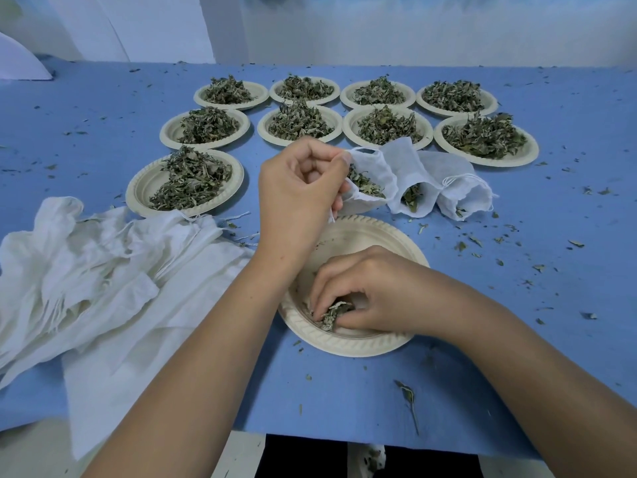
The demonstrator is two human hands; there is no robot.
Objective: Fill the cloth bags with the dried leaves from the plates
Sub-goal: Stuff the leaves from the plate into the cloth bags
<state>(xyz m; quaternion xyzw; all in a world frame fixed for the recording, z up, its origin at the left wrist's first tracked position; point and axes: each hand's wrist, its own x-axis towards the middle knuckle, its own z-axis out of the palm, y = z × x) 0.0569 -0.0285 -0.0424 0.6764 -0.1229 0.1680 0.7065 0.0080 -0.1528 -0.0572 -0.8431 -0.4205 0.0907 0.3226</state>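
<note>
Left hand (300, 188): fingers curled, pinching the rim of the cloth bag (374, 182) so its mouth gapes, just past the far edge of the near plate (362, 232).
Right hand (365, 291): fingertips bunched tight around a small clump of dried leaves (332, 312) at the near-left of that plate, not yet lifted.
Step in hand: I judge this to be the last scoop from this plate. I would sweep the crumbs against the raised rim first, then lift with the bag's mouth low and over the plate, so that strays fall back in.
Bag: thin white woven cloth, soft and limp, with a drawstring. Leaves show at its mouth. It should sag shut unless I stretch the rim.
Leaves: curled, grey-green, light and brittle-looking. A hard squeeze would crumble them, as the bits strewn over the blue table (551, 277) suggest.
Plate: pale, stiff, round, with a rope-patterned rim, nearly bare.
Filled bags (406, 167): two lie just right of mine, mouths toward me.
Empty bags (103, 270): a crumpled heap at near left.
Full plates (144, 188): nine, heaped, on the far side.
</note>
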